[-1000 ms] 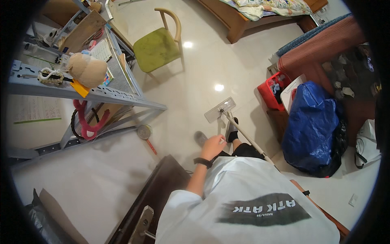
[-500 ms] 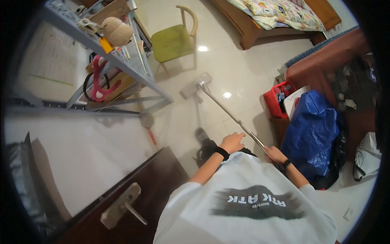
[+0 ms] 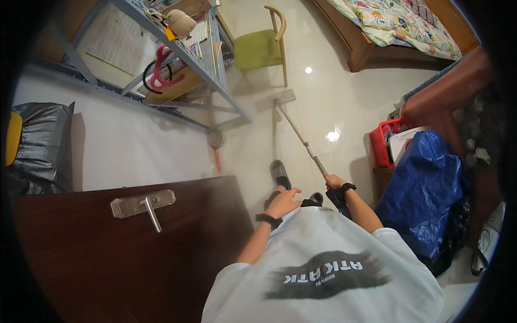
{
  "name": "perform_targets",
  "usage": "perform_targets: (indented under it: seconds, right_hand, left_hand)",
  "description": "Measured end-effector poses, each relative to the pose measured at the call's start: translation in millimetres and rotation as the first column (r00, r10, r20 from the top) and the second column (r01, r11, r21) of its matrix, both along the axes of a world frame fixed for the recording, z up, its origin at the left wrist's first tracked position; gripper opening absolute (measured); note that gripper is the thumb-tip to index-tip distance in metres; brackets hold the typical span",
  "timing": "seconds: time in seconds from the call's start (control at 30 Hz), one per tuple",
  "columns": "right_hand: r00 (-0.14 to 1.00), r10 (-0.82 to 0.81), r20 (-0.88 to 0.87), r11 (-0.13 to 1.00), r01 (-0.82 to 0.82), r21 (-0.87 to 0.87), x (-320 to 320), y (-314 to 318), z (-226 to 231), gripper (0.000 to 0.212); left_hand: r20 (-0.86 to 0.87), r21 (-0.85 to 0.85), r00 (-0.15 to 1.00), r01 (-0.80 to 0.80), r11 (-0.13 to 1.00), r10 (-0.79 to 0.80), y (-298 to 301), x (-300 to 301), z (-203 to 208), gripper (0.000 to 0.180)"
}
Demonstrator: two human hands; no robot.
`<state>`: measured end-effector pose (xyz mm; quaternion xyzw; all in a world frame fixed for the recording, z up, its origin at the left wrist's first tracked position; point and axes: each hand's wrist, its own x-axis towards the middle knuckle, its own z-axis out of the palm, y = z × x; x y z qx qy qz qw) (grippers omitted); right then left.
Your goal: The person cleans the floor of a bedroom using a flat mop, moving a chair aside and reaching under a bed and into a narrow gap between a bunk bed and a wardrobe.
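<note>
My right hand [image 3: 334, 181] is wrapped round the upper part of a flat mop's metal pole [image 3: 305, 142]. The pole slants away to the left. Its pale, flat rectangular head [image 3: 276, 100] rests on the glossy floor, just in front of the green-seated chair [image 3: 258, 50]. In front of my waist, my left hand [image 3: 284, 203] is held with its fingers partly stretched out, apart from the pole and holding nothing. Below it, one of my feet in a dark slipper [image 3: 280, 174] is on the floor.
A brown door [image 3: 124, 258] with a metal handle stands close on my left. Beyond it are a grey metal shelf frame [image 3: 229, 101] and an electric-swatter-like paddle [image 3: 216, 140]. On the right are a blue bag [image 3: 423, 188] and a red basket [image 3: 380, 146]; a wooden bed [image 3: 360, 51] stands far right.
My view has turned, so the room has shifted rightward and the door shows more. The mop head is nearer the chair. My left hand has moved away from the pole; my right still grips it.
</note>
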<state>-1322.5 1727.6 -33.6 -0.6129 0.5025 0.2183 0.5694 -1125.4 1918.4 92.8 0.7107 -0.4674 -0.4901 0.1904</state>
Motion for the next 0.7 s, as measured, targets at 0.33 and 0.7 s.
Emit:
perform_targets:
  seconds: [0.33,0.7]
  right_hand:
    - [0.993,0.018,-0.113,0.998,-0.010,0.069,-139,135,84,0.073]
    - [0.904,-0.157,-0.399,0.976,0.204,0.078,-158,211,230,0.072]
  left_hand:
    - [-0.218,0.024,0.959,0.191,0.981,-0.181,-21,-24,20,0.041]
    - [-0.248,-0.124,0.887,0.370,0.921,-0.390,-8,13,18,0.037]
